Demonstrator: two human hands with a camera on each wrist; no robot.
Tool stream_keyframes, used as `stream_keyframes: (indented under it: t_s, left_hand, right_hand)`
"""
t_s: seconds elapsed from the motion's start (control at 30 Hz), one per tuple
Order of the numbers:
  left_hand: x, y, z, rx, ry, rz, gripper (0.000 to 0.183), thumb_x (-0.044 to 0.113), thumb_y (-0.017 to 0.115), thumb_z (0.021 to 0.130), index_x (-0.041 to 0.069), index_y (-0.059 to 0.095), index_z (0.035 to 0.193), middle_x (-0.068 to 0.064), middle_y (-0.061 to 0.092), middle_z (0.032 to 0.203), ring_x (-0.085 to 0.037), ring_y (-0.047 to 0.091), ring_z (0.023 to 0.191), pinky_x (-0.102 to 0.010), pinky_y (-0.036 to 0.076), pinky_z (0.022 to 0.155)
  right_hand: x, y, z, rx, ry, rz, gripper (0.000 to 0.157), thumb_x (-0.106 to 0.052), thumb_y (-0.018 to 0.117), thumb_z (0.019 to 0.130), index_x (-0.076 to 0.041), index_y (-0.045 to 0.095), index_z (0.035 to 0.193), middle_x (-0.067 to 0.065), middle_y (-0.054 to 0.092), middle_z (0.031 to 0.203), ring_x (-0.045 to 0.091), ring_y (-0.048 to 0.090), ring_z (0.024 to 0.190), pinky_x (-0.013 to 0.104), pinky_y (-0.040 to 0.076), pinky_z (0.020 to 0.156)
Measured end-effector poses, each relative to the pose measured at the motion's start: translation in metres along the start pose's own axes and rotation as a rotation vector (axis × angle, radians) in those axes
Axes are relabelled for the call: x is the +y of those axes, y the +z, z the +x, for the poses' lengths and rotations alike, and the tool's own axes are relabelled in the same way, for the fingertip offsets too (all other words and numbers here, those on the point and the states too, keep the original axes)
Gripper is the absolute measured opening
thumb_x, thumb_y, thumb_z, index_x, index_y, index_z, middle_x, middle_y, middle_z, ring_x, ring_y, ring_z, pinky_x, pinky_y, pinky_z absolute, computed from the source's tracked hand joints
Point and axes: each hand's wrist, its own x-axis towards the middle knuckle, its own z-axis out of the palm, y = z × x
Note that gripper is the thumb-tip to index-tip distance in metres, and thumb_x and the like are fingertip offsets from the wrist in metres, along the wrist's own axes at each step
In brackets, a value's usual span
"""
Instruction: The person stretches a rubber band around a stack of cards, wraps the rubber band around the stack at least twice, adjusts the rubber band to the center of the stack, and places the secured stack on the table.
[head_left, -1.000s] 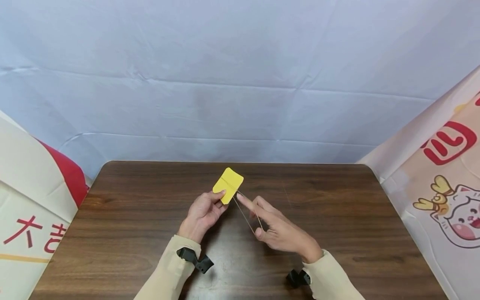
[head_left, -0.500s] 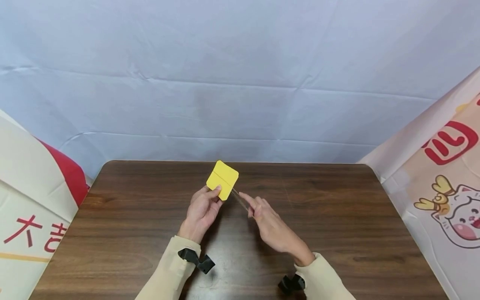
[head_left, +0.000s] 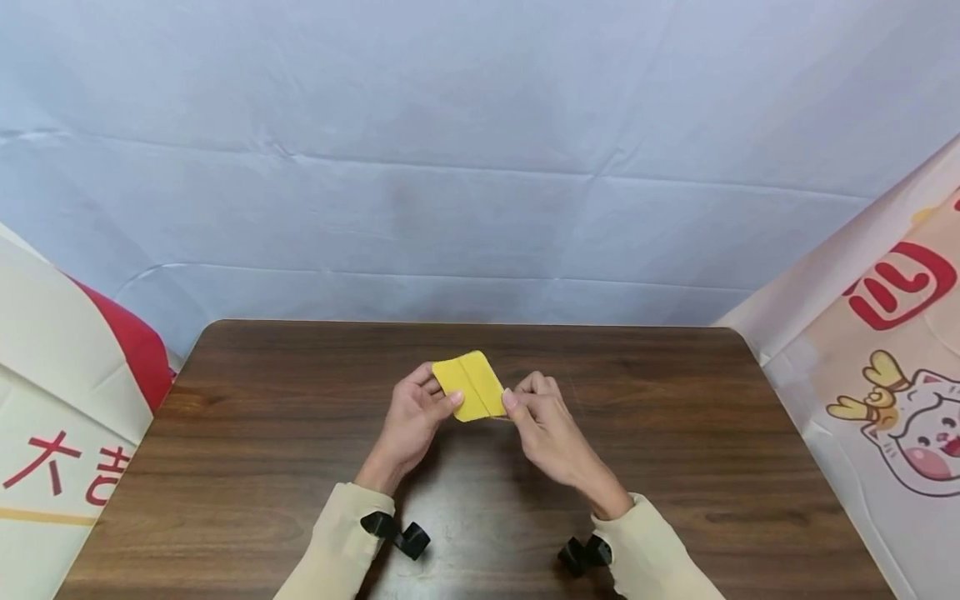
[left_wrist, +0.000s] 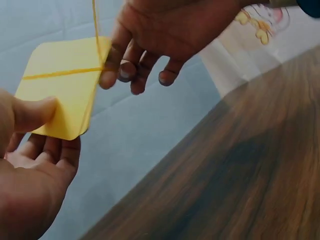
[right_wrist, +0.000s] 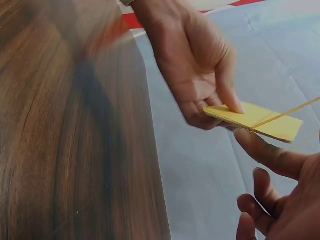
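Note:
A thin stack of yellow cards (head_left: 461, 392) with rounded corners is held above the table by my left hand (head_left: 408, 421), thumb on top and fingers beneath. A rubber band (left_wrist: 60, 73) runs across the top card and stretches away from its edge, upward in the left wrist view. My right hand (head_left: 553, 437) holds the stretched part of the band at the stack's right side. One of its fingers (right_wrist: 267, 150) touches the stack's edge where the band bends. The far end of the band lies outside both wrist views.
Below the hands lies a dark wooden table (head_left: 262, 433). A pale cloth (head_left: 480, 208) hangs behind it, with printed cloths (head_left: 885, 367) at the sides. Each sleeve carries a black wrist camera (head_left: 395, 533).
The left hand has turned the cards clockwise and brought them a little lower and right. The right hand, earlier stretching the band between spread fingers, is now up against the stack's edge.

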Motion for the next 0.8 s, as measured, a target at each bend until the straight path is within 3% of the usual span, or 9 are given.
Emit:
stream_keyframes:
  t_s: [0.23,0.47,0.67,0.8]
  left_hand:
    - [0.018,0.009,-0.006,-0.181,0.152,0.414,0.024,-0.006,0.061,0.086,-0.001,0.056,0.109,-0.017,0.064,0.097,-0.023,0.063,0.085,-0.036,0.054,0.07]
    - [0.034,0.017,-0.01,-0.365,0.25,0.813,0.021,0.007,0.06,0.09,0.018,0.059,0.109,0.004,0.064,0.095,-0.012,0.056,0.069,-0.025,0.047,0.057]
    - [0.04,0.02,-0.013,-0.399,0.247,0.903,0.025,0.007,0.06,0.091,0.02,0.059,0.112,0.006,0.063,0.094,-0.001,0.04,0.048,-0.02,0.039,0.044]
    - [0.042,0.02,-0.014,-0.388,0.231,0.915,0.024,0.008,0.06,0.091,0.02,0.058,0.111,0.004,0.063,0.091,0.0,0.034,0.045,-0.019,0.036,0.042]
  right_hand:
    - [0.0,-0.001,-0.001,-0.061,0.048,0.006,0.051,-0.034,0.037,0.102,-0.018,0.059,0.058,0.0,0.046,0.083,0.017,0.039,0.082,0.034,0.036,0.072]
    - [-0.002,0.0,-0.005,-0.102,0.104,0.054,0.049,-0.037,0.036,0.102,-0.014,0.067,0.072,-0.001,0.049,0.086,0.018,0.041,0.087,0.035,0.038,0.074]
    - [-0.003,-0.001,-0.006,-0.149,0.148,0.104,0.057,-0.042,0.03,0.102,-0.015,0.064,0.065,0.0,0.049,0.089,0.019,0.043,0.088,0.036,0.038,0.075]
    - [-0.003,-0.003,-0.007,-0.165,0.184,0.145,0.056,-0.042,0.029,0.102,-0.013,0.064,0.07,0.001,0.05,0.092,0.02,0.044,0.087,0.035,0.04,0.073]
